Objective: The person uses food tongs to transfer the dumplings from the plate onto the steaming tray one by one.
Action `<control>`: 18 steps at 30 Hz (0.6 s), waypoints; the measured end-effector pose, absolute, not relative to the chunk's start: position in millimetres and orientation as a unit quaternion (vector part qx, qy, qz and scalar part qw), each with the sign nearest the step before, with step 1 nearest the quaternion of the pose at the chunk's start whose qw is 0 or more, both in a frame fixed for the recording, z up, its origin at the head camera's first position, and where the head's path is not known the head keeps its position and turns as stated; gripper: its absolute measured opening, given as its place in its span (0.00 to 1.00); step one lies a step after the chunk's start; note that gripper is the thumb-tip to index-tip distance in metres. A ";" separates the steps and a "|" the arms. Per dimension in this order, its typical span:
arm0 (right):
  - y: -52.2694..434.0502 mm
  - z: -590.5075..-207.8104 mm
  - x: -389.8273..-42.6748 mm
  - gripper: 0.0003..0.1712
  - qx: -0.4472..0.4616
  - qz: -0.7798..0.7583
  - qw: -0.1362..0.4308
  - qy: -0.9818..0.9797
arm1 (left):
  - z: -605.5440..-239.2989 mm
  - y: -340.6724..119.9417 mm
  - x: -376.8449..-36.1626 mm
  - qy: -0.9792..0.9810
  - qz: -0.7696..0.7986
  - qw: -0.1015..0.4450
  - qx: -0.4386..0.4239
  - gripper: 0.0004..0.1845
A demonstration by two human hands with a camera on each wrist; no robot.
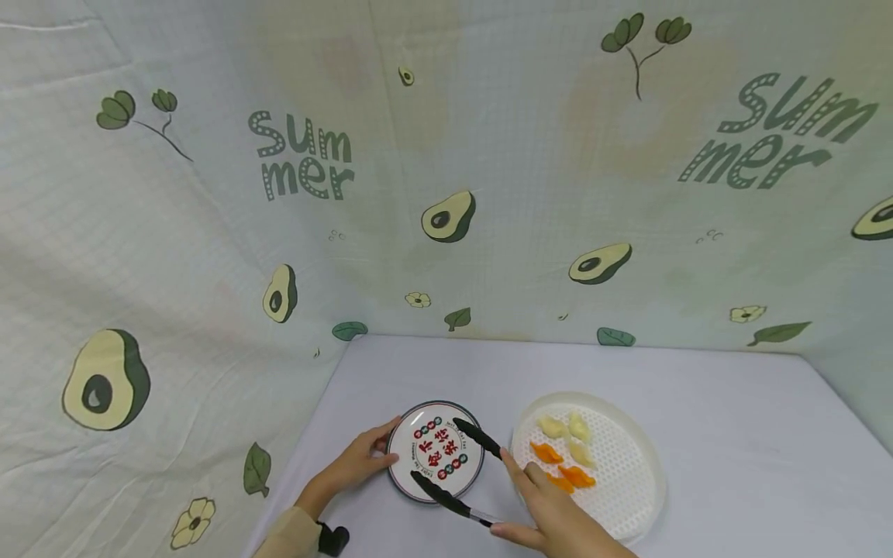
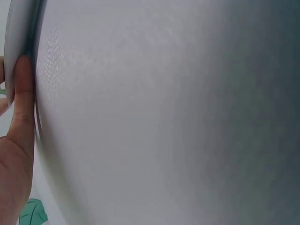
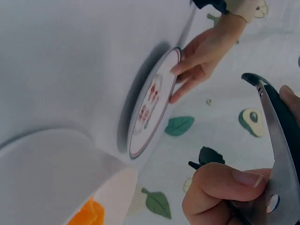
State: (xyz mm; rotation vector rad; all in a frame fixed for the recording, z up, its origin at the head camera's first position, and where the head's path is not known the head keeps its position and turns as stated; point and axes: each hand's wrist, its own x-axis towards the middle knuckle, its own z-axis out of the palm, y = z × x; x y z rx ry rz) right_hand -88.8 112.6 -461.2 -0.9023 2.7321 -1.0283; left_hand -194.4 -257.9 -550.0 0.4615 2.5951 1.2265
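In the head view, my left hand [image 1: 357, 463] grips the left edge of a small round plate [image 1: 456, 482] with a dark rim and red characters. Its thumb lies over the rim and its fingers at the outer side, as the right wrist view also shows. My right hand [image 1: 558, 511] holds black-tipped tongs [image 1: 481, 439] with the two arms spread apart over the plate. Nothing sits between their tips. The right wrist view shows a metal arm of the tongs close up, with a thumb [image 3: 234, 183] beside it.
Right of the plate stands a white round perforated tray [image 1: 642, 480]. On its left part lie several pale yellow dumplings [image 1: 577, 426] and orange dumplings [image 1: 546, 452]. A white cloth covers the table, and an avocado-printed curtain [image 1: 516, 155] hangs behind and at the left.
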 end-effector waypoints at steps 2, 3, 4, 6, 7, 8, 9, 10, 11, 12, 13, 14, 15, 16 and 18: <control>103.0 -466.0 -89.7 0.53 -0.304 -0.336 0.044 0.890 | -550.1 -257.9 -194.4 0.887 0.418 0.116 0.157 0.39; 98.6 -467.9 -89.7 0.54 -0.303 -0.340 0.051 0.889 | -550.2 -258.0 -194.6 0.888 0.417 0.116 0.157 0.39; 94.4 -469.8 -89.7 0.54 -0.302 -0.341 0.053 0.889 | -550.0 -258.0 -194.7 0.888 0.417 0.115 0.158 0.38; 85.7 -473.5 -90.1 0.54 -0.299 -0.337 0.057 0.891 | -549.9 -258.3 -194.8 0.888 0.415 0.112 0.162 0.38; 81.8 -475.2 -90.2 0.55 -0.296 -0.330 0.061 0.894 | -549.8 -258.5 -194.9 0.889 0.414 0.112 0.162 0.38; 77.8 -476.9 -90.3 0.55 -0.292 -0.324 0.066 0.897 | -549.7 -258.6 -195.0 0.889 0.414 0.112 0.161 0.38; 74.1 -478.3 -90.4 0.55 -0.289 -0.321 0.072 0.899 | -549.9 -258.8 -195.3 0.890 0.412 0.113 0.161 0.38; 70.6 -480.1 -91.0 0.55 -0.285 -0.315 0.076 0.902 | -549.7 -259.0 -195.4 0.890 0.413 0.113 0.160 0.39; 67.4 -481.6 -91.3 0.55 -0.280 -0.312 0.082 0.904 | -549.8 -259.2 -195.6 0.889 0.414 0.114 0.160 0.39; 64.6 -483.0 -91.7 0.55 -0.276 -0.310 0.085 0.906 | -550.0 -259.3 -195.7 0.888 0.416 0.115 0.160 0.39; 62.0 -484.6 -92.3 0.55 -0.271 -0.311 0.089 0.907 | -550.0 -259.5 -195.9 0.888 0.417 0.118 0.156 0.39; 59.5 -485.8 -92.8 0.55 -0.265 -0.314 0.093 0.907 | -550.3 -259.7 -195.9 0.887 0.417 0.118 0.156 0.39; 57.3 -487.2 -93.5 0.55 -0.260 -0.318 0.097 0.907 | -550.4 -259.8 -195.7 0.887 0.418 0.118 0.158 0.39; 55.4 -488.4 -94.2 0.55 -0.254 -0.320 0.101 0.907 | -550.6 -260.0 -195.4 0.885 0.421 0.116 0.161 0.39; 52.0 -490.9 -95.7 0.56 -0.241 -0.325 0.104 0.908 | -551.7 -260.5 -194.7 0.883 0.423 0.114 0.168 0.38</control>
